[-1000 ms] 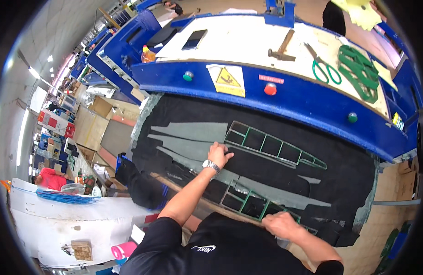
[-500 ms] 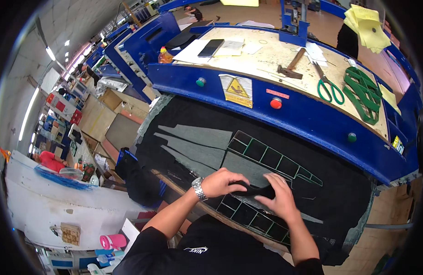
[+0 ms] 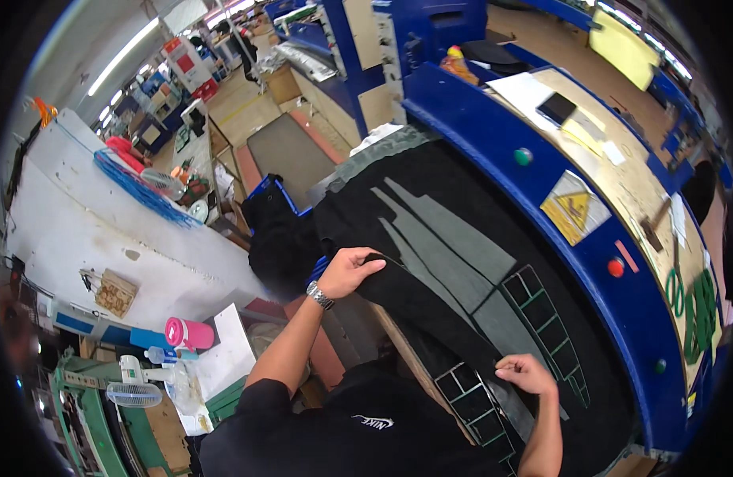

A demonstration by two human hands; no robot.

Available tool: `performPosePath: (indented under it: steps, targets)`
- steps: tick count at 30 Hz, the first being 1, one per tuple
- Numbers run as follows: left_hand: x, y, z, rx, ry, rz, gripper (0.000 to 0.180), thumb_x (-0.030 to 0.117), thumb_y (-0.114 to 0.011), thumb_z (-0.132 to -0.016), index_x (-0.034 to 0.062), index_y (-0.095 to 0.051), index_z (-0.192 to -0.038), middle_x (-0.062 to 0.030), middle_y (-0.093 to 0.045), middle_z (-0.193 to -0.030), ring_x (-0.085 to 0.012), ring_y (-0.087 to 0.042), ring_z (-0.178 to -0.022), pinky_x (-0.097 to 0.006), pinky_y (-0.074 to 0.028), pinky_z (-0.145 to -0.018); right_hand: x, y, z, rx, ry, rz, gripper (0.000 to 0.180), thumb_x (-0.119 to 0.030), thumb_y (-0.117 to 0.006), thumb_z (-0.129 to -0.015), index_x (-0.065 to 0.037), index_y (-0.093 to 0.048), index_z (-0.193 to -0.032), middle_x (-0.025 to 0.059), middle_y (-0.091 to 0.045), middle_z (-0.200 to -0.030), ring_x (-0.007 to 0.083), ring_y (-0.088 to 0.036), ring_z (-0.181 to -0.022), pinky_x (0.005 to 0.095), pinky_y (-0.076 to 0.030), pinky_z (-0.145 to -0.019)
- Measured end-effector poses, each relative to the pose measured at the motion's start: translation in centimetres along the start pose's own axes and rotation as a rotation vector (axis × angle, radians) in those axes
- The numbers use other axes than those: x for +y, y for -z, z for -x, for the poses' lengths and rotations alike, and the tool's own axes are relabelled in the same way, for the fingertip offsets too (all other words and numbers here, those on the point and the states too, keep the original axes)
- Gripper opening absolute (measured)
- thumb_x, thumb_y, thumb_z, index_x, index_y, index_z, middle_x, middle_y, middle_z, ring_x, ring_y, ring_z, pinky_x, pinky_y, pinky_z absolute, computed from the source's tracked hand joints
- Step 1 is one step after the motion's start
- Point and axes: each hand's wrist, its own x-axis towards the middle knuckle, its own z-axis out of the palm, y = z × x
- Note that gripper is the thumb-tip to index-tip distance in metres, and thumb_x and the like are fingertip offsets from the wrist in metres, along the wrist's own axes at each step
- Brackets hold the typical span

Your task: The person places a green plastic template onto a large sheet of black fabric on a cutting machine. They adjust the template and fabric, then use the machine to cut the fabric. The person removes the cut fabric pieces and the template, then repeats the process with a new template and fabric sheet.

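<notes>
My left hand, with a metal watch on its wrist, pinches one end of a cut piece of black fabric. At the other end, the thumb and fingers of my right hand are closed on its edge. The piece stretches between my hands, over a larger black fabric sheet. Long grey tapered areas show through gaps in that sheet. Green ladder-shaped cutting dies lie on it: one die beyond my right hand, another die nearer my body.
A blue machine beam with buttons and a yellow warning sign runs along the far side. On its top lie a phone, a hammer and green-handled scissors. Black fabric hangs at the left.
My hands have moved apart, and the black fabric piece, bunched between them before, is now spread out. The view has swung toward the left.
</notes>
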Motion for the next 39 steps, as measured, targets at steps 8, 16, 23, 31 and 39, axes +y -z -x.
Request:
performPosePath:
  steps: [8,16,23,31,39]
  targets:
    - [-13.1,6.2,5.8,0.352,0.226,0.377,0.017,0.018,-0.068,-0.103,0.0021,-0.071,-0.105,-0.0012,-0.075,-0.094,-0.0072,-0.067,-0.079,-0.025,-0.055,-0.069,-12.0,4.4,-14.2,0.041,0.043,0.440,0.007,-0.005,-0.073,-0.094,0.000,-0.071,-0.100,-0.0026,-0.066,-0.082,0.0075,-0.058,-0.078,0.0274,-0.050,-0.071]
    - [-20.1,8.3,8.3,0.544,0.417,0.219,0.023,0.021,-0.072,-0.099,0.0048,-0.070,-0.115,-0.0014,-0.071,-0.098,-0.0078,-0.064,-0.077,-0.026,-0.053,-0.061,-10.1,8.4,-21.6,0.708,0.377,1.104,0.032,-0.013,-0.077,-0.088,-0.001,-0.068,-0.117,0.0179,-0.067,-0.115,0.0388,-0.063,-0.113,0.0465,-0.050,-0.094]
    - [-13.4,7.9,2.5,0.350,0.216,-0.206,0.022,0.014,-0.066,-0.103,-0.0014,-0.068,-0.119,-0.0070,-0.076,-0.100,-0.0108,-0.070,-0.091,-0.025,-0.055,-0.082,-3.2,6.5,-2.6,0.790,-0.335,1.072,0.101,-0.036,-0.090,-0.072,-0.008,-0.042,-0.156,0.0181,-0.045,-0.157,0.0376,-0.041,-0.145,0.0496,-0.036,-0.119]
    - [-7.6,-15.0,-13.6,-0.311,-0.096,-0.329,0.030,0.021,-0.070,-0.100,0.0009,-0.070,-0.122,-0.0118,-0.077,-0.111,-0.0209,-0.074,-0.101,-0.032,-0.056,-0.089,-0.7,6.3,2.5,0.920,-0.049,0.993,0.093,-0.023,-0.090,-0.073,-0.003,-0.045,-0.153,0.0190,-0.052,-0.149,0.0396,-0.050,-0.135,0.0460,-0.041,-0.115]
    - [-10.6,-30.1,-20.7,-0.257,-0.430,-1.009,0.054,0.045,-0.085,-0.081,0.0029,-0.074,-0.113,-0.0183,-0.073,-0.107,-0.0377,-0.065,-0.113,-0.045,-0.052,-0.100,-1.4,0.6,13.4,0.988,0.028,0.970,0.097,-0.014,-0.091,-0.065,-0.002,-0.047,-0.151,0.0165,-0.055,-0.142,0.0354,-0.053,-0.129,0.0471,-0.043,-0.107]
